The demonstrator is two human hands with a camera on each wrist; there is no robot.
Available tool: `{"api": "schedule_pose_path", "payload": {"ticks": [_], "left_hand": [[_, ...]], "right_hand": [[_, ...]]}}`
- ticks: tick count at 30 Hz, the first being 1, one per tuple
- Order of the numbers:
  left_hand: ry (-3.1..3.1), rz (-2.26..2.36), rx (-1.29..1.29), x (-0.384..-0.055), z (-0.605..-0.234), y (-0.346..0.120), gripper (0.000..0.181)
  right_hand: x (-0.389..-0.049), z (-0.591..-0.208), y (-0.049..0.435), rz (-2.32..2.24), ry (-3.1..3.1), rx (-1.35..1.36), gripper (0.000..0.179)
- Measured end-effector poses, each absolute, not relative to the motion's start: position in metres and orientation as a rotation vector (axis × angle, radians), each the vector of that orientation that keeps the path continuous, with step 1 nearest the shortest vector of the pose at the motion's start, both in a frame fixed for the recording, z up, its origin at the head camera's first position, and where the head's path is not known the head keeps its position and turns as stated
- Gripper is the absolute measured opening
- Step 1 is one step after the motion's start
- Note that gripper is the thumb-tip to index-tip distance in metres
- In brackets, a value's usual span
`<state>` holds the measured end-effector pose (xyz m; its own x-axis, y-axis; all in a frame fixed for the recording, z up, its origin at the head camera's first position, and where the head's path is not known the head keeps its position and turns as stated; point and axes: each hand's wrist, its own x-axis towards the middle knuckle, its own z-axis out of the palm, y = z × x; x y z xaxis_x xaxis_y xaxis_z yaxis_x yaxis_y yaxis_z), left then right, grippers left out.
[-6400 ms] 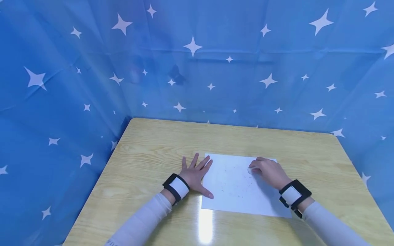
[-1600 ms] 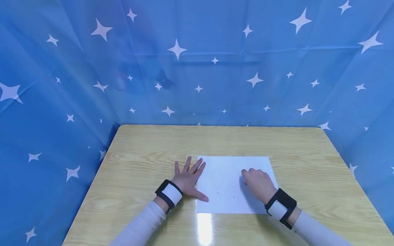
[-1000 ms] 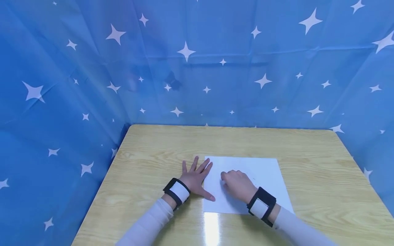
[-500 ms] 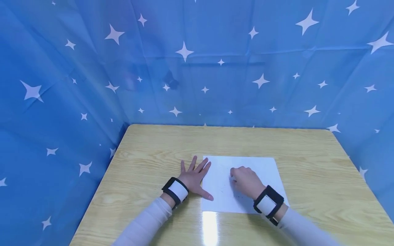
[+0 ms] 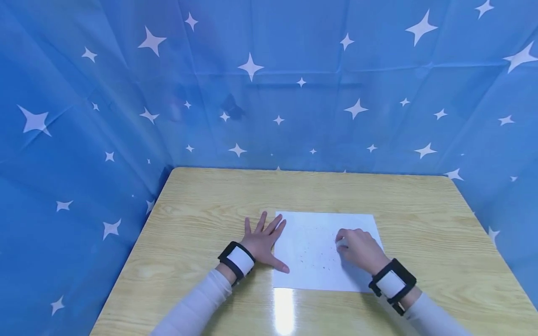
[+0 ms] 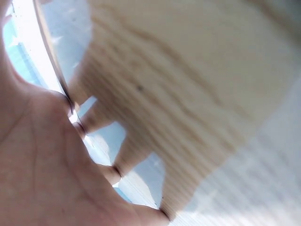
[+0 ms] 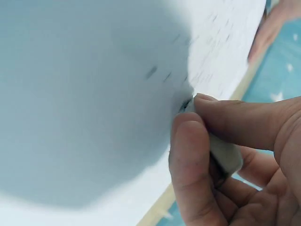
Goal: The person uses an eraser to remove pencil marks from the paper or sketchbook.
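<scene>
A white sheet of paper [image 5: 294, 280] lies on the wooden table. My left hand [image 5: 260, 245] spreads its fingers across the paper's left edge, with the thumb on the sheet; its palm fills the lower left of the left wrist view. Over the right half of the paper, my right hand [image 5: 360, 249] pinches a whitish eraser [image 7: 226, 153] between thumb and fingers. The eraser's dark, smudged end is at the paper's surface, and the fingers cover much of it. Dark eraser crumbs [image 7: 151, 72] are scattered over the sheet.
The wood-grain table [image 5: 210, 196] extends around the paper on all sides. Behind it and to the sides hangs a blue curtain [image 5: 269, 102] with white stars. A bright light reflection [image 5: 284, 310] shows on the tabletop in front of the paper.
My right hand rubbed leftward over the paper about a second ago, then came back right. Crumbs it covered now show. The left hand has kept its place on the paper's left edge.
</scene>
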<state>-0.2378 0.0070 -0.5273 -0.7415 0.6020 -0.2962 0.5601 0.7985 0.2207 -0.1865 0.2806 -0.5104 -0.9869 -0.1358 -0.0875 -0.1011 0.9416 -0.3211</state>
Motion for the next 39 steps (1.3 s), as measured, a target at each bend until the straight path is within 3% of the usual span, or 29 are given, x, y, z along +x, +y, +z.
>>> {"api": "schedule_pose_path", "payload": {"ticks": [4,14,18,23,27,39], "left_hand": [[2.624,0.184,0.88,-0.239,-0.526,0.006,0.132],[2.639,0.193,0.905,-0.239,-0.546,0.02,0.131],[2.644,0.13,0.897,-0.24,-0.537,0.018,0.131],[2.634,0.139,0.892,-0.241,-0.523,0.008,0.133],[2.646,0.162,0.899,-0.242,-0.521,0.003,0.132],[2.643,0.129,0.862,-0.236,-0.523,0.009,0.128]], "right_hand": [[-0.189,-0.51,0.28,-0.474,3.013,-0.168,0.015],[-0.204,-0.521,0.195,-0.492,3.014,-0.526,0.015],[-0.202,-0.517,0.215,-0.518,3.003,-0.394,0.015],[-0.194,-0.51,0.275,-0.588,3.005,-0.172,0.015],[-0.191,-0.51,0.292,-0.518,3.073,-0.137,0.014],[-0.203,-0.518,0.18,-0.431,3.097,-0.621,0.01]]}}
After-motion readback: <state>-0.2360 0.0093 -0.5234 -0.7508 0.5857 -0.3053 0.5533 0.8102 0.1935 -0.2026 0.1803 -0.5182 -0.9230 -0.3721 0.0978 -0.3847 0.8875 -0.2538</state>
